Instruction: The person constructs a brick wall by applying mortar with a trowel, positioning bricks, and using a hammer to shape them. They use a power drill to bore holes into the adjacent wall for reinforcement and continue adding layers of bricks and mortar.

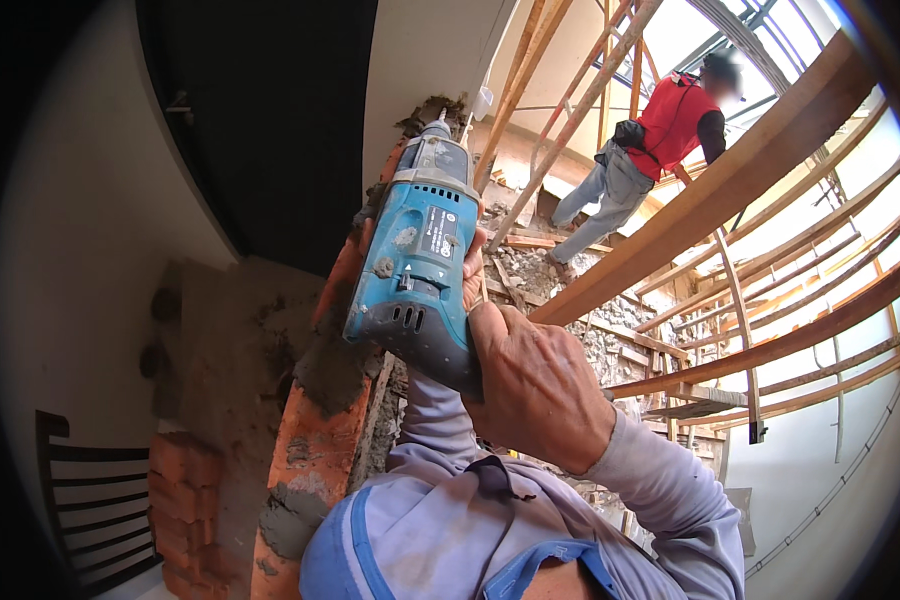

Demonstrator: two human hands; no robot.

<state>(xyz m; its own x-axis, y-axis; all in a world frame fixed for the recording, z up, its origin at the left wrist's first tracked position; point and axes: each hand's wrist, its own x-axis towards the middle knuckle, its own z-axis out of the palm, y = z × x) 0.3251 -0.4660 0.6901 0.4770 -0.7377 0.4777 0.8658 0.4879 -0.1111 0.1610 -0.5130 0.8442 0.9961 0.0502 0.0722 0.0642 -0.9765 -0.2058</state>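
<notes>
The blue and dark-grey power tool [425, 235] is at the centre of the view, its body tilted and its nose directed toward the upper part of the view. The tool bit [442, 116] points at a patch of broken masonry [425, 108]; contact between the two cannot be determined. The right hand [545, 385] is closed around the rear grip. The left hand [473, 268] is on the far side of the tool body, its visible fingers curled against the housing; the remainder is hidden. Cement spots mark the housing.

Beneath and beside the tool runs an orange brick edge [315, 440], partly coated with grey mortar [300, 518]. A dark door [255, 120] stands to the left. Stacked orange bricks [182, 510] are at the lower left, beside a dark slatted frame [95, 490]. At the upper right, a co-worker in a red top [660, 125] stands behind wooden beams [710, 190].
</notes>
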